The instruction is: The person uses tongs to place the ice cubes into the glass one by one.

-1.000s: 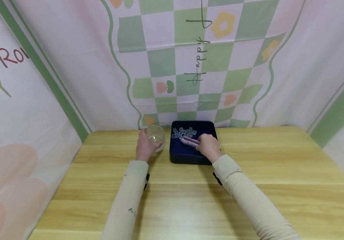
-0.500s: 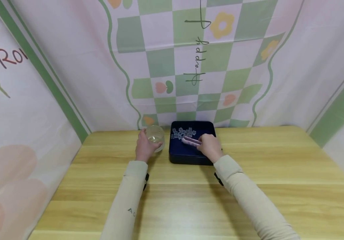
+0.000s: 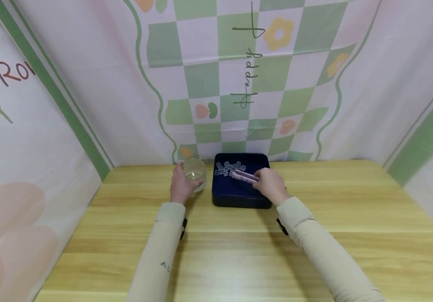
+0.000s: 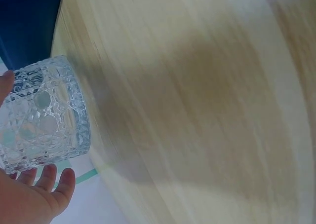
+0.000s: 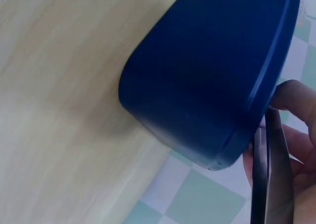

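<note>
The tongs (image 3: pixel 244 176) have just been drawn a little to the right, with the right hand (image 3: pixel 271 185), over the blue tray (image 3: pixel 241 201). By this, their tips are put at the near edge of the small clear cubes (image 3: pixel 225 168), which suggests that the cubes are being picked at. Whether a cube is pinched between the tips cannot be told; they are too small to see. The tongs are gripped by the right hand, with the fingers bent round them. The cubes are seen in a loose heap in the far left part of the tray. The glass (image 3: pixel 196 170) is held at its side by the left hand (image 3: pixel 181 185), with the thumb on the near side. It is kept upright just left of the tray, not touching it, near the far edge of the table (image 3: pixel 224 256). Against the frame from a second ago, the right hand is found farther right, and more of the tray's near right corner is shown. No clear change is seen in the left hand, the glass or the heap.
</note>
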Available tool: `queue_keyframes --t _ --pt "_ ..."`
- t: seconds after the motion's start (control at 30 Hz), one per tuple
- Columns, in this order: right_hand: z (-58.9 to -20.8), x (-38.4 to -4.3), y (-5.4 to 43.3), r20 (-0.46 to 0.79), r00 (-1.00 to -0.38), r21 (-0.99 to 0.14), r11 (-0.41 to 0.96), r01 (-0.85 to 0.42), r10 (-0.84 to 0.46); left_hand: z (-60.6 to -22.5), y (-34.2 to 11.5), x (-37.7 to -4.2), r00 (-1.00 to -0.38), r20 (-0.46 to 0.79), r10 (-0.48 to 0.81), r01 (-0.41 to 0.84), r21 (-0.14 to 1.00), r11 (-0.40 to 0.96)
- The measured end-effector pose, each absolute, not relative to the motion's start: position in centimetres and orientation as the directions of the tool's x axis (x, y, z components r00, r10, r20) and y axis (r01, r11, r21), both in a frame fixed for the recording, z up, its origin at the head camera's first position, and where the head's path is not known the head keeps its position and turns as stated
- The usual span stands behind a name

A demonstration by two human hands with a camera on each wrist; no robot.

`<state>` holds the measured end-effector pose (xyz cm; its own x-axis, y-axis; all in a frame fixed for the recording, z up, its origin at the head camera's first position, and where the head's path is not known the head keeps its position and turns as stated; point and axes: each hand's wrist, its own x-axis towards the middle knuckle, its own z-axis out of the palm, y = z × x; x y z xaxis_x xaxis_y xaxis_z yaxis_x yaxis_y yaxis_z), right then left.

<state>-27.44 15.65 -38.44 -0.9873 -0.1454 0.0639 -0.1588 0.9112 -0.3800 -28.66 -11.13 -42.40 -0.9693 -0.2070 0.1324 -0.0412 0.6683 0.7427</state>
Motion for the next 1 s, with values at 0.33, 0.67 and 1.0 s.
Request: queue_keyframes --t 0.33,0.67,1.0 --pt "-37.6 -27.1 16.3 0.147 -0.980 -0.381 0.906 -0.184 -0.137 -42.3 -11.2 -28.7 -0.973 0.119 -0.198 -0.042 0.753 0.657" --pt "-36.2 -26.7 15.9 0.286 -0.951 -0.409 0.883 -0.230 -0.115 -42.2 -11.2 -28.7 -0.976 0.104 -0.190 -0.047 0.753 0.657" --pt "-34.8 -26.0 13.2 0.309 -0.937 -0.437 0.851 -0.292 -0.163 -42.2 -10.9 -28.4 -0.973 0.113 -0.200 -0.035 0.789 0.614"
